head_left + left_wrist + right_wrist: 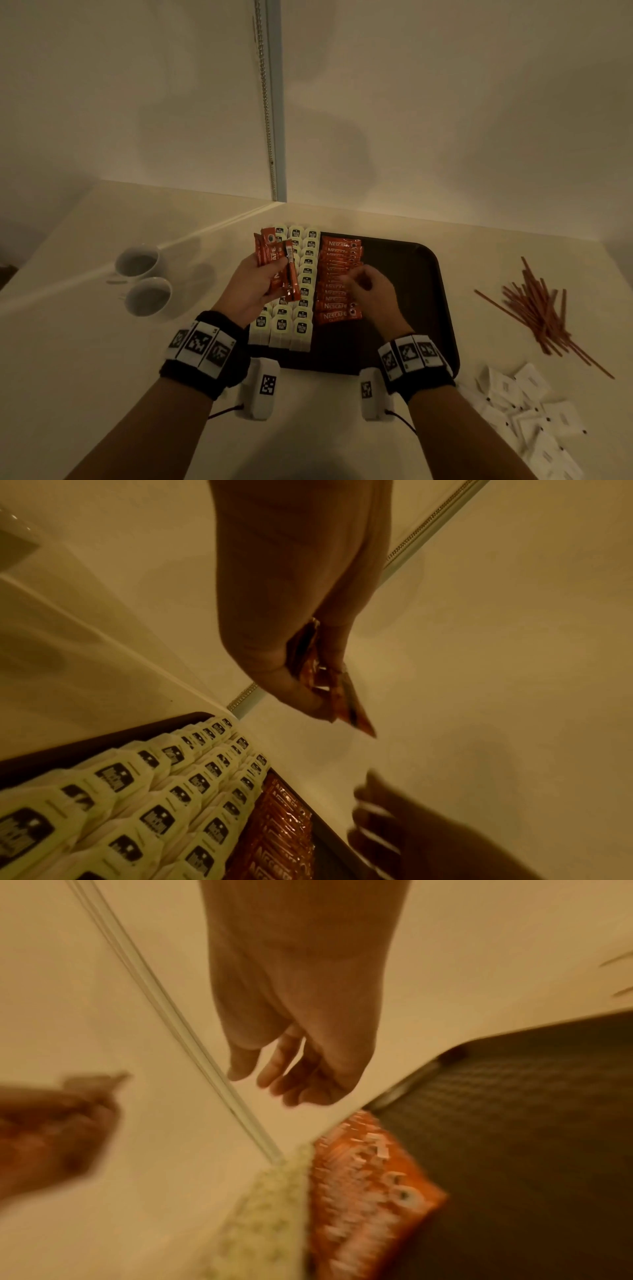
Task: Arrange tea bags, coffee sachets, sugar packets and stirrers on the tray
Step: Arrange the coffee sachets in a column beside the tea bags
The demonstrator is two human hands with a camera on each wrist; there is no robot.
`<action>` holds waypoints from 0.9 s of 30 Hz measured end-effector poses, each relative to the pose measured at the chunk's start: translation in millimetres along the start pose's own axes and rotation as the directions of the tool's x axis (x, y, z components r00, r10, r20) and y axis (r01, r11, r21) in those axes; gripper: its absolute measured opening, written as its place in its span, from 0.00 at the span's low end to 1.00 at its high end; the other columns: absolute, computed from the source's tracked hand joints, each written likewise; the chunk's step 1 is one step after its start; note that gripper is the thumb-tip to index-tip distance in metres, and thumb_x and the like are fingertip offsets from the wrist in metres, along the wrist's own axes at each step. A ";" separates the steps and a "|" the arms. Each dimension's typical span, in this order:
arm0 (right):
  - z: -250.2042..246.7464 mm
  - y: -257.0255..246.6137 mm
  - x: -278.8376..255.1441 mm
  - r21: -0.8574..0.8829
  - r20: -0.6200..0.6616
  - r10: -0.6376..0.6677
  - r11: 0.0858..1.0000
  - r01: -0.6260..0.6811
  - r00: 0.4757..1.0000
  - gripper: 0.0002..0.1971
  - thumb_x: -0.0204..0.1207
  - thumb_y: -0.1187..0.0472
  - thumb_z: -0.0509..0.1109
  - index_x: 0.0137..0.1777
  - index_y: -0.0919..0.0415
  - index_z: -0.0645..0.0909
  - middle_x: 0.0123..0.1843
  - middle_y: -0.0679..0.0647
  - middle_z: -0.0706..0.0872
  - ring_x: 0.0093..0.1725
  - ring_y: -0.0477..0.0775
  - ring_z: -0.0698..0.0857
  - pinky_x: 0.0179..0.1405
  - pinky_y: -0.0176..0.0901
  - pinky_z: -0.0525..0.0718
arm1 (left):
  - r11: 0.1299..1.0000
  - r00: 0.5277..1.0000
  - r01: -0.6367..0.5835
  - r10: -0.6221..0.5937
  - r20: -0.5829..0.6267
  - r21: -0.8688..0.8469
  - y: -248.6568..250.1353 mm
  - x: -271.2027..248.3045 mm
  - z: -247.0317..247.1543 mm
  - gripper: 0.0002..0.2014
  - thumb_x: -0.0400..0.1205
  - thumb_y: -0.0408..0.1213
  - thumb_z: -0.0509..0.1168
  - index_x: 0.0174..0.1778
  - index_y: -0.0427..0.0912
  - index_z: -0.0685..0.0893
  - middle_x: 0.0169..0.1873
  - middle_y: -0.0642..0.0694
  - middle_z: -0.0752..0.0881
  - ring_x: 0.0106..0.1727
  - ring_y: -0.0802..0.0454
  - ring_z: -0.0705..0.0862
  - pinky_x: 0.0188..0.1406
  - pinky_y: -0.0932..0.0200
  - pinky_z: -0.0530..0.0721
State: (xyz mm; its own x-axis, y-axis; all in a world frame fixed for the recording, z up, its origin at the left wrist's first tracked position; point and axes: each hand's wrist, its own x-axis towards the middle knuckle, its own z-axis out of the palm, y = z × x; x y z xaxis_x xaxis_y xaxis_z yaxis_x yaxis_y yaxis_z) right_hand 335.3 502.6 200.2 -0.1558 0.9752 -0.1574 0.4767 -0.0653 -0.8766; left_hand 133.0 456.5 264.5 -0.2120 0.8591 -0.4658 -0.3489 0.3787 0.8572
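My left hand (255, 284) grips a bunch of red coffee sachets (277, 263) above the left part of the dark tray (424, 274); the left wrist view shows the sachets (337, 696) pinched between thumb and fingers. White tea bags (301, 291) fill three columns on the tray's left. A column of red coffee sachets (337, 277) lies beside them. My right hand (368, 291) hovers over that column with loosely curled, empty fingers (274, 1074). Brown stirrers (537, 308) and white sugar packets (527, 411) lie on the table to the right.
Two white cups (142, 277) stand on the table to the left of the tray. The right half of the tray is bare. A wall corner with a metal strip (272, 137) rises just behind the tray.
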 end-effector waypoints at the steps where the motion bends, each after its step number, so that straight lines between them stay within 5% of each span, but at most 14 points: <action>1: 1.8 -17.4 -2.3 0.052 0.070 -0.035 0.998 0.031 0.997 0.08 0.77 0.52 0.69 0.51 0.55 0.78 0.49 0.48 0.83 0.48 0.45 0.83 0.53 0.42 0.85 | 1.000 1.000 -0.009 0.009 0.010 -0.007 0.7 1.2 2.4 0.07 0.84 0.31 0.63 0.56 0.42 0.82 0.43 0.46 0.89 0.44 0.51 0.88 0.42 0.55 0.87; 4: 17.0 -57.1 -10.8 0.148 0.225 -0.127 0.984 0.095 0.966 0.14 0.74 0.51 0.72 0.54 0.57 0.78 0.48 0.49 0.83 0.46 0.43 0.83 0.46 0.35 0.85 | 0.999 0.998 -0.039 0.039 0.045 0.001 2.2 1.2 13.1 0.08 0.84 0.32 0.62 0.57 0.42 0.81 0.44 0.45 0.90 0.42 0.52 0.89 0.37 0.58 0.88; 9: 21.8 -70.2 -13.8 0.066 0.013 -0.316 0.947 0.314 0.949 0.05 0.74 0.64 0.73 0.44 0.59 0.78 0.40 0.47 0.81 0.36 0.40 0.79 0.37 0.28 0.80 | 0.996 0.998 -0.053 0.055 0.029 -0.078 0.6 1.2 16.3 0.06 0.85 0.36 0.61 0.54 0.43 0.83 0.45 0.46 0.89 0.37 0.52 0.87 0.38 0.57 0.89; 14: 7.1 -61.5 -11.0 -0.259 -0.127 -0.547 0.823 0.505 0.827 0.05 0.71 0.70 0.73 0.41 0.61 0.81 0.47 0.48 0.78 0.45 0.44 0.79 0.47 0.27 0.78 | 0.986 1.000 0.026 -0.023 0.020 -0.163 1.9 -2.5 11.3 0.11 0.83 0.46 0.63 0.47 0.41 0.83 0.26 0.51 0.77 0.23 0.59 0.72 0.24 0.64 0.81; 20: 1.2 -62.5 -14.5 -0.410 -0.102 -0.739 0.641 0.649 0.666 0.01 0.70 0.68 0.68 0.41 0.63 0.79 0.46 0.55 0.79 0.44 0.45 0.76 0.41 0.36 0.81 | 0.998 0.979 0.050 -0.039 0.202 -0.047 1.5 -8.3 13.8 0.04 0.78 0.31 0.69 0.48 0.39 0.86 0.39 0.47 0.91 0.40 0.54 0.90 0.34 0.66 0.86; 22: -0.3 -62.3 -13.6 -0.381 -0.046 -0.699 0.673 0.634 0.714 0.06 0.70 0.65 0.71 0.45 0.62 0.79 0.50 0.55 0.78 0.47 0.45 0.76 0.44 0.36 0.83 | 0.998 0.982 -0.011 0.024 0.189 -0.069 1.9 -9.0 13.9 0.04 0.77 0.25 0.69 0.44 0.37 0.85 0.37 0.47 0.90 0.41 0.54 0.90 0.36 0.66 0.86; 25: -6.9 -65.6 -15.3 -0.125 0.015 -0.495 0.861 0.493 0.869 0.19 0.65 0.54 0.78 0.55 0.54 0.80 0.56 0.48 0.78 0.52 0.44 0.81 0.51 0.35 0.85 | 0.984 0.978 -0.167 0.173 0.117 -0.062 2.9 -8.7 12.9 0.04 0.76 0.24 0.69 0.41 0.36 0.86 0.37 0.47 0.90 0.40 0.55 0.90 0.37 0.67 0.85; 27: -10.8 -69.9 -18.8 0.032 -0.023 -0.413 0.910 0.413 0.911 0.13 0.70 0.55 0.76 0.54 0.50 0.82 0.53 0.45 0.83 0.51 0.45 0.85 0.52 0.42 0.87 | 0.966 0.962 -0.255 0.257 0.088 -0.031 3.7 -8.0 11.1 0.03 0.75 0.26 0.71 0.43 0.36 0.87 0.37 0.47 0.90 0.41 0.54 0.90 0.38 0.66 0.86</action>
State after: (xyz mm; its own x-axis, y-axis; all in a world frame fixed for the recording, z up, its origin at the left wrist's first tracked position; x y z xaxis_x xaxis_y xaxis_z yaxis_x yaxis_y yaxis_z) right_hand 314.2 491.1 269.3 -0.3186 0.9198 0.2290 0.3414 0.3367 -0.8775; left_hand 143.5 454.9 273.8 -0.2131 0.9545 -0.2088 -0.3114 0.1363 0.9405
